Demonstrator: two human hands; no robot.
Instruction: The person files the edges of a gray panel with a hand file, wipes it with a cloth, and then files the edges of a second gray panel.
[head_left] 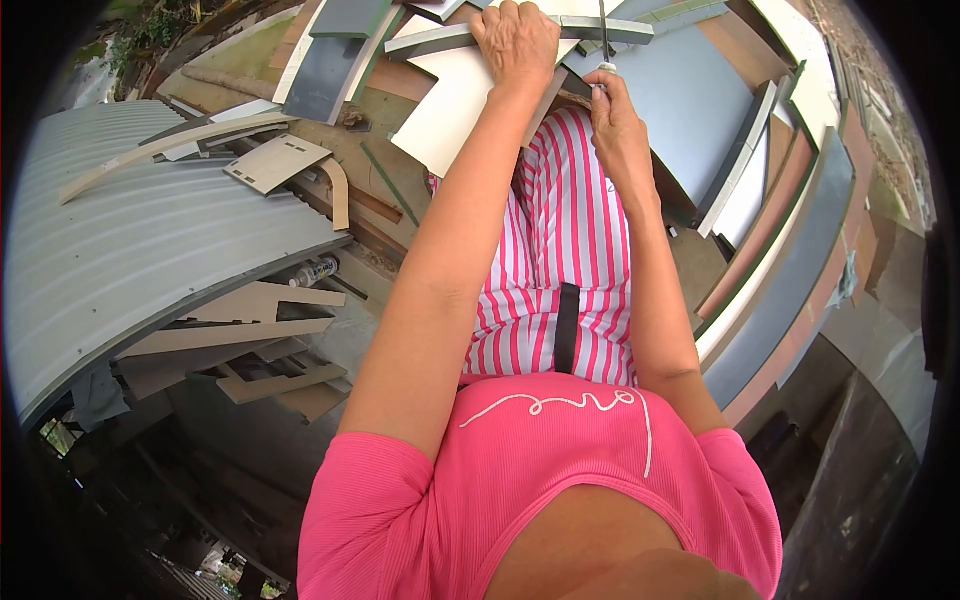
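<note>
Our left fingers [509,13] grip the strip [432,40], probably light, stiff, best held by both edges; right fingers [608,82] grip the slim tool [607,67].

Two hands [517,42] [618,120] — one tool [607,67] — one black strap [567,328].

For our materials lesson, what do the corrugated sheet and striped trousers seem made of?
Corrugated sheet: probably metal, dull grey, given its regular ridges; plastic isn't ruled out. Striped trousers: soft, matte fabric, given the creases at the lap; fibre unclear.
</note>
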